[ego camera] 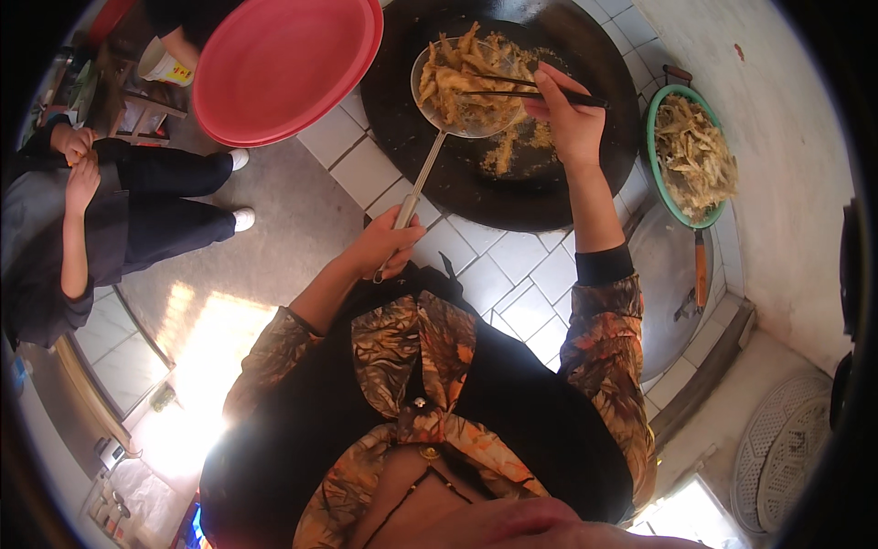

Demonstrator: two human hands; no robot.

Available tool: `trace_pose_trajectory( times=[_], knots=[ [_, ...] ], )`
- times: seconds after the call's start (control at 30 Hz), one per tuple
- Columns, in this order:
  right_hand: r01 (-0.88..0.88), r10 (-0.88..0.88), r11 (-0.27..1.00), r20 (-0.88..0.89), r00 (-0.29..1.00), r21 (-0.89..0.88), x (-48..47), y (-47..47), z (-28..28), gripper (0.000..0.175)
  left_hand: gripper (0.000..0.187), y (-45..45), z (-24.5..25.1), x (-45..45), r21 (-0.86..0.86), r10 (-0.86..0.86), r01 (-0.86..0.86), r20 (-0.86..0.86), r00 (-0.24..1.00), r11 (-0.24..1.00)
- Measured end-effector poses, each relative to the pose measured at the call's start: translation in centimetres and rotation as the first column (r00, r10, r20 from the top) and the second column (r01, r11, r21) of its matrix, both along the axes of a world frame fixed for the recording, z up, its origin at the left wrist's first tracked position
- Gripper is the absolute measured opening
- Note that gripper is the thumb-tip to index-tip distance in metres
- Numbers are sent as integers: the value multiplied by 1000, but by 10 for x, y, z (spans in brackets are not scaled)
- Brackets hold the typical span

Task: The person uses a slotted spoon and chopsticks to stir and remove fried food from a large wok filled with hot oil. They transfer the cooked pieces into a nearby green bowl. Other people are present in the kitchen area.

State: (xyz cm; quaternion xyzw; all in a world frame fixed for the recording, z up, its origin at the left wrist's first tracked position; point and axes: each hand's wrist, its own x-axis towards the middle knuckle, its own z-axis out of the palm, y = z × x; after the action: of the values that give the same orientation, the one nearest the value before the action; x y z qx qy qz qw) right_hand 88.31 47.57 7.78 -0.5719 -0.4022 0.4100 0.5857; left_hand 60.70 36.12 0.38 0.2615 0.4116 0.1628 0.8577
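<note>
My left hand (386,241) grips the metal handle of a skimmer (426,165), whose round bowl sits over a large dark wok (411,180). Golden fried pieces (449,81), which look like small battered fish, fill the bowl. In my right hand (568,123) is a pair of dark chopsticks (511,92). Their tips touch the fried pieces from the right. More fried bits (506,154) and crumbs lie in the wok beside and below the skimmer. How deep the oil is, I cannot tell.
A red plastic basin (288,65) stands left of the wok. To the right, a green basket (650,147) of pale pieces (689,147) rests by a metal lid (662,274) and the wall. White tiles (518,257) edge the stove. At left stands another person (75,219); a further person's arm (180,48) reaches a bucket (163,65).
</note>
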Motion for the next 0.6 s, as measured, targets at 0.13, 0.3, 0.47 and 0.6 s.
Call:
trace_pose_trajectory(
  times=[0.13, 0.3, 0.47, 0.6],
  knots=[
    [53, -55, 997, 52, 997, 49, 7, -3, 27, 30, 20, 1, 11, -4, -9, 32, -32, 8, 999, 999],
    [344, -338, 935, -77, 938, 87, 72, -22, 29, 28, 19, 4, 16, -8, -1, 41, -42, -7, 999, 999],
    [331, -331, 914, 41, 943, -236, 101, -53, -48, 34, 17, 19, 26, -4, 14, 53, -53, -16, 998, 998],
    [408, -450, 836, -32, 892, -367, 80, -56, -104, 36, 16, 27, 33, 0, 32, 92, -92, 22, 996, 995]
  ],
)
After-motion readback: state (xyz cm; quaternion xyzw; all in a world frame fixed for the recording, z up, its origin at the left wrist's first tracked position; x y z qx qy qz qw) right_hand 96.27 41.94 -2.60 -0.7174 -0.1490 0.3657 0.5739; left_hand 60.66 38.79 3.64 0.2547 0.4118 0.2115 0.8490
